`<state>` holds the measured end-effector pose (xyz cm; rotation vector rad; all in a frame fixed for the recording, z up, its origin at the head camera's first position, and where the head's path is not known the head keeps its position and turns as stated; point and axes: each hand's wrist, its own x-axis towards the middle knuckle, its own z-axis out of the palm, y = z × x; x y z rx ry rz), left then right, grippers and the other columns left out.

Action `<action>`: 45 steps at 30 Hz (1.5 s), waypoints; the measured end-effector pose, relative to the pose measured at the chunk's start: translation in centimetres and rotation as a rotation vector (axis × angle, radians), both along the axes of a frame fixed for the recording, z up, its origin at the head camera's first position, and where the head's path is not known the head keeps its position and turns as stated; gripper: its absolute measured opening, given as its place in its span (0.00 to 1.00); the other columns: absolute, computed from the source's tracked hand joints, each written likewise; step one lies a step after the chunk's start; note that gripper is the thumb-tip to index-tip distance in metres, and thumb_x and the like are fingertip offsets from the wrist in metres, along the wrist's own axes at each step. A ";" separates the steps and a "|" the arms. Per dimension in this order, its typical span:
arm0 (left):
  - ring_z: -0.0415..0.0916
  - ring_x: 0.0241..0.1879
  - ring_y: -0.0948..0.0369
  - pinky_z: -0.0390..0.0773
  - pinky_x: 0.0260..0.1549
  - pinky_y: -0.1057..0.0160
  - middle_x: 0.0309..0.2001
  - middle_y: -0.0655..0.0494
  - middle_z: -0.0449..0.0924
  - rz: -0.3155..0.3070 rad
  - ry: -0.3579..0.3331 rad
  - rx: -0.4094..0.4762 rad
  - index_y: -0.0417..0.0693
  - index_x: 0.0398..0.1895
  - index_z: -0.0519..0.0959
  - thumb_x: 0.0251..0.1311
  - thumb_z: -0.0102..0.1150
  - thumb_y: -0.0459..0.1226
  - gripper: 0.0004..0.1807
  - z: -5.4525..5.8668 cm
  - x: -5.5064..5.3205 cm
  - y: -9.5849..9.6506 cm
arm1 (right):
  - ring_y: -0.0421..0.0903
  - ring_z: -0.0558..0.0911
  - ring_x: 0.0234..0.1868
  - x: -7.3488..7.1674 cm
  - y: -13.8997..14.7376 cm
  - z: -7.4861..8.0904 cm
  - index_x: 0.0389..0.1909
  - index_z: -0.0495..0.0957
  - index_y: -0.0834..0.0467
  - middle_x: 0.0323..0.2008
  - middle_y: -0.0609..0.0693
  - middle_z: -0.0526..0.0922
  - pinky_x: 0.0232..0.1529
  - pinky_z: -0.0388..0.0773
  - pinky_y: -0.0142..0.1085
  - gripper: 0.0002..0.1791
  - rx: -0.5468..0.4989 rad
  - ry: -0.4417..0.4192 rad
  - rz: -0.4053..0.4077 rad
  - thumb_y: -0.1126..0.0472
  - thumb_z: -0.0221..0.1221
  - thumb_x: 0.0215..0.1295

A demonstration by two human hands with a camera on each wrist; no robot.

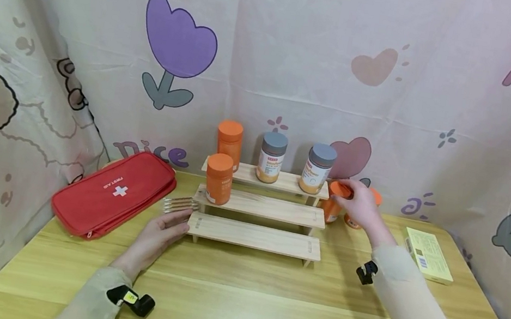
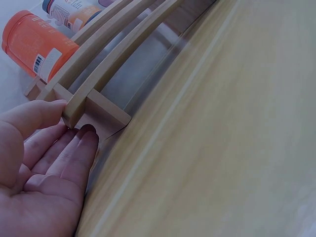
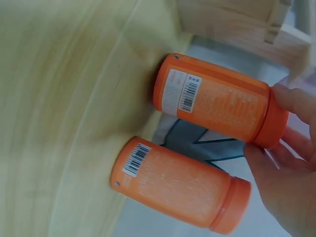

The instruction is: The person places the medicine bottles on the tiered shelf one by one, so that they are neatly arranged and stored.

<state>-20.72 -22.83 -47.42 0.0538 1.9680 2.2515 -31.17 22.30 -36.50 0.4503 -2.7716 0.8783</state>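
Observation:
My left hand (image 1: 155, 237) pinches the left end of the lowest step of a three-tier wooden rack (image 1: 254, 236), thumb above and fingers below in the left wrist view. At the rack's right side, my right hand (image 1: 361, 204) grips an orange bottle (image 3: 212, 101) around its lid. A second orange bottle (image 3: 173, 182) stands close beside it on the table. On the top tier are another orange bottle (image 1: 229, 147) and two grey-lidded bottles (image 1: 272, 159), (image 1: 317, 170). The middle tier carries one orange bottle (image 1: 218, 180) at its left end.
A red first-aid pouch (image 1: 114, 193) lies at the left of the wooden table (image 1: 233, 310). Several cotton swabs (image 1: 179, 204) are between it and the rack. Far right lies a pale yellow-green box (image 1: 428, 255). A printed curtain (image 1: 289, 65) hangs behind the table.

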 end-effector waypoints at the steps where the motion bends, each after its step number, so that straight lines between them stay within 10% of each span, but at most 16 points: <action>1: 0.72 0.54 0.67 0.73 0.53 0.68 0.67 0.39 0.60 -0.002 -0.002 -0.003 0.36 0.70 0.61 0.65 0.56 0.33 0.31 0.0 0.0 0.0 | 0.61 0.73 0.48 0.3 0.1 0.0 0.56 0.73 0.71 0.50 0.68 0.74 0.46 0.73 0.52 0.25 -0.010 0.021 -0.003 0.63 0.63 0.61; 24: 0.70 0.55 0.67 0.72 0.53 0.69 0.68 0.41 0.59 -0.009 0.000 -0.010 0.37 0.70 0.61 0.65 0.57 0.35 0.31 0.1 0.1 0.1 | 0.54 0.74 0.58 8.5 -1.6 5.4 0.53 0.80 0.60 0.57 0.52 0.76 0.55 0.73 0.49 0.22 -0.115 0.166 0.032 0.56 0.67 0.59; 31: 0.70 0.55 0.68 0.72 0.53 0.69 0.68 0.41 0.59 -0.010 -0.005 -0.010 0.37 0.70 0.61 0.65 0.57 0.35 0.31 0.1 0.1 0.0 | 0.49 0.75 0.56 8.6 -4.2 5.9 0.51 0.80 0.63 0.57 0.54 0.76 0.55 0.71 0.25 0.20 -0.264 0.158 0.206 0.63 0.68 0.57; 45: 0.71 0.54 0.68 0.73 0.53 0.68 0.68 0.40 0.59 -0.001 -0.004 0.013 0.35 0.69 0.60 0.65 0.57 0.33 0.31 0.1 0.1 0.1 | 0.46 0.75 0.57 6.2 -11.0 4.7 0.48 0.82 0.61 0.55 0.53 0.78 0.58 0.72 0.36 0.19 -0.366 0.167 0.332 0.61 0.69 0.54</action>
